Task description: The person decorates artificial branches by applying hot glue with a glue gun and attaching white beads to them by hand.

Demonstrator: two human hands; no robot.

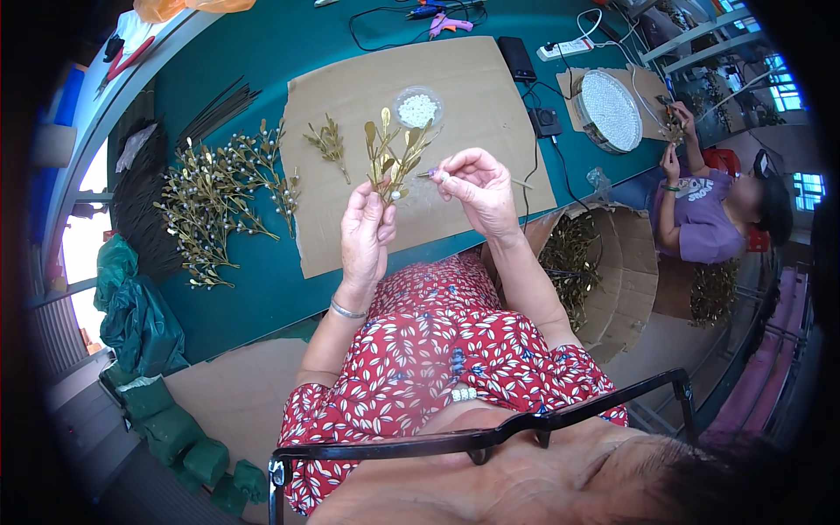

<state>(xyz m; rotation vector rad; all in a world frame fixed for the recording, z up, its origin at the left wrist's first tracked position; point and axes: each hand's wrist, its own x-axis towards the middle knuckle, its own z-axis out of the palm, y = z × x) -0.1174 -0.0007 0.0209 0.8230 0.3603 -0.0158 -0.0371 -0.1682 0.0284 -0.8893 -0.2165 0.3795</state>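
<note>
My left hand (365, 232) is closed around the stems of an artificial sprig (392, 160) with gold-green leaves, held upright above the cardboard. A pale bead shows low on the sprig, near my fingertips. Just to the right, my right hand (479, 191) pinches a small thin pointed thing (427, 174), its tip toward the sprig but apart from it. Its kind is too small to tell. Beyond the hands stands a clear round dish (417, 107) of white beads. A smaller loose sprig (328, 144) lies left of the dish.
Cardboard (472, 74) covers part of the green table. Beaded sprigs (214, 197) and dark stems (219, 109) lie left. A glue gun (451, 24), power strip (564, 50) and cables lie behind. At right are a large bead tray (610, 111), a co-worker (709, 210) and a cardboard container (626, 271).
</note>
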